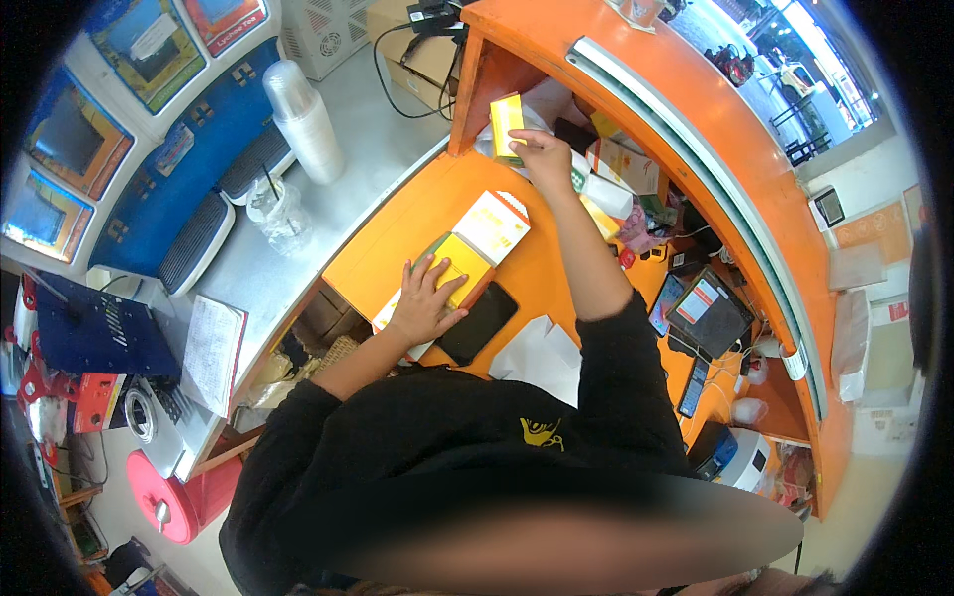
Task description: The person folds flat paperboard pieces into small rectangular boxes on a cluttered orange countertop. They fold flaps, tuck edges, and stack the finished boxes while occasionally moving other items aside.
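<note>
My right hand (545,159) is raised over the far part of the orange counter, its fingers closed on a small yellow box (507,117) held upright. Below it, my left hand (427,303) lies with spread fingers on a larger yellow box (459,260). That box has a white flap (495,224) folded open on its far side. Next to the left hand, a flat black object (485,320) like a tablet rests on the counter (373,243). A folded white sheet (539,356) lies nearer my body.
An orange shelf (686,109) curves round the far right, with cluttered items under it. A card terminal-like black device (711,316) and a phone (695,386) sit at right. On the left metal counter stand stacked plastic cups (310,129), a cup with straw (278,214) and a notebook (212,353).
</note>
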`<action>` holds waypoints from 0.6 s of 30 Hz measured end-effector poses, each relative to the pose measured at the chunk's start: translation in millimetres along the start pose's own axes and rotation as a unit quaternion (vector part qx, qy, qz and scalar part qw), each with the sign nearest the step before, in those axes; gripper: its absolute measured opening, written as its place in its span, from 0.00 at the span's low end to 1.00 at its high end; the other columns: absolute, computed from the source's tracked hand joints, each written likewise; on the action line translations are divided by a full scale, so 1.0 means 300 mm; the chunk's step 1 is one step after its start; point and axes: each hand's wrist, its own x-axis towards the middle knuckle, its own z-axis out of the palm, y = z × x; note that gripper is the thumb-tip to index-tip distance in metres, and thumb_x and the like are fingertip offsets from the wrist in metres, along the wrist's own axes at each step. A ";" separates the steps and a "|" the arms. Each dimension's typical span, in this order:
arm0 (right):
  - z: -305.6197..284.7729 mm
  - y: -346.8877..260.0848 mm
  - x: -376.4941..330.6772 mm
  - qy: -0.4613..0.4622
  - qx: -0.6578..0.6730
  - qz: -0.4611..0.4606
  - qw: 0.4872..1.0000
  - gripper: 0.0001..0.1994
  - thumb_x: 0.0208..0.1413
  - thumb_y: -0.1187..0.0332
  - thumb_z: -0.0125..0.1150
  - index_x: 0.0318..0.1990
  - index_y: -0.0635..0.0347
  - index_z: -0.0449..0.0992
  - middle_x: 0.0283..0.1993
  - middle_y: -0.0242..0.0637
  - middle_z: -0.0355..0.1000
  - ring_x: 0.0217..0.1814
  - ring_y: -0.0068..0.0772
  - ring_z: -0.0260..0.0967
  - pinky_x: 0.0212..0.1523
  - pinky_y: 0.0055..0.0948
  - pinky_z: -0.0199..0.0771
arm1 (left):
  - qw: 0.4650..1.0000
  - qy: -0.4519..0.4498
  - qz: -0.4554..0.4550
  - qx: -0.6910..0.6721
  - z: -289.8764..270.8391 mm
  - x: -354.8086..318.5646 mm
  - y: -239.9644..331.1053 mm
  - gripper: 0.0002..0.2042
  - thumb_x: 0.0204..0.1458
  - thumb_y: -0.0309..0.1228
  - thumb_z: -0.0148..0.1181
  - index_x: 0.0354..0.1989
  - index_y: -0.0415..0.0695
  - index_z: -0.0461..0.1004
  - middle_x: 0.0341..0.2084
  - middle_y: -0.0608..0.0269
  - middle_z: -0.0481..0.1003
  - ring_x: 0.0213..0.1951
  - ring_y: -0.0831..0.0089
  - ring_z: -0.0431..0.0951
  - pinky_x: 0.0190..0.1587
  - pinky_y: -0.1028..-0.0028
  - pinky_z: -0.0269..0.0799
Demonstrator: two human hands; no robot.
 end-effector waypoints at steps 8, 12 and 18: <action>-0.132 -0.264 -0.378 -0.225 0.609 0.084 0.756 0.22 0.63 0.75 0.52 0.64 0.58 0.65 0.62 0.41 0.70 0.61 0.36 0.71 0.57 0.39 0.75 | 0.622 0.198 -0.210 -0.728 -0.286 0.109 -0.070 0.42 0.60 0.68 0.30 0.71 0.45 0.47 0.68 0.54 0.59 0.67 0.55 0.62 0.69 0.51 0.54; -0.079 -0.212 -0.426 -0.174 0.548 0.202 0.793 0.22 0.64 0.66 0.53 0.66 0.56 0.65 0.60 0.38 0.71 0.59 0.34 0.71 0.55 0.38 0.73 | 0.671 0.183 -0.224 -0.683 -0.489 0.041 -0.051 0.34 0.64 0.58 0.42 0.68 0.44 0.54 0.62 0.53 0.67 0.60 0.59 0.72 0.57 0.56 0.74; 0.032 -0.109 -0.472 -0.179 0.267 0.274 0.906 0.30 0.60 0.48 0.60 0.62 0.59 0.68 0.57 0.38 0.73 0.60 0.30 0.70 0.58 0.32 0.68 | 0.767 0.058 -0.365 -0.524 -0.481 -0.155 0.034 0.11 0.58 0.35 0.64 0.40 0.39 0.79 0.35 0.62 0.81 0.35 0.78 0.80 0.37 0.74 0.78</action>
